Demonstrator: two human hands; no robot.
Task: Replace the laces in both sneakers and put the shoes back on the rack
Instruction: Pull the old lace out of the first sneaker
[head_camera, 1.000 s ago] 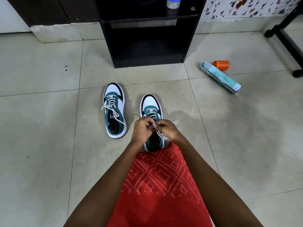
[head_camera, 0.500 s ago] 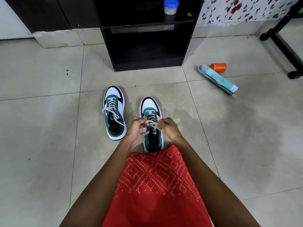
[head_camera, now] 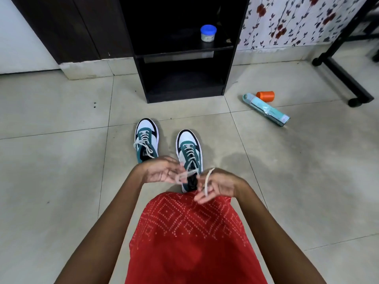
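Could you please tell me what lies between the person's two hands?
In the head view, a white lace stretches between the left hand and right hand, over the dark opening of the nearer sneaker.

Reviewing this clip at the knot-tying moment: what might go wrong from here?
1. The lace is looped over the right hand while the left hand seems to pinch a blurred loop. A hard pull may drag the right sneaker or leave an uneven knot.
2. The left sneaker has lace ends hanging over its side, which could snag on the way to the rack.
3. The jar on the upper shelf could be knocked.
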